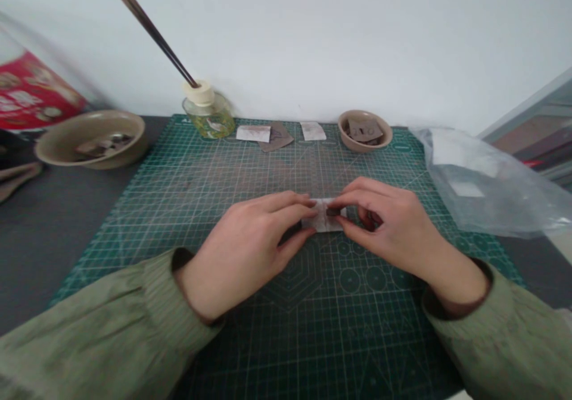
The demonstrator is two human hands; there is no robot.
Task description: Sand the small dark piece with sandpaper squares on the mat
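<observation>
A small whitish piece of paper (326,223) lies on the green cutting mat (286,328). My left hand (257,242) grips its left end, thumb at the near edge and fingers at the far edge. From the other side, my right hand (388,224) pinches a small dark piece (333,211) between thumb and fingers, right over the paper. Whether that piece touches the paper, I cannot tell. The paper's two ends are partly hidden under my fingers.
Along the back stand a reed diffuser (209,111), paper scraps (253,133) and a small bowl (365,145) with cardboard pieces. A larger bowl (49,145) and a red package (33,93) are at left. A clear plastic bag (491,203) covers the mat's right edge.
</observation>
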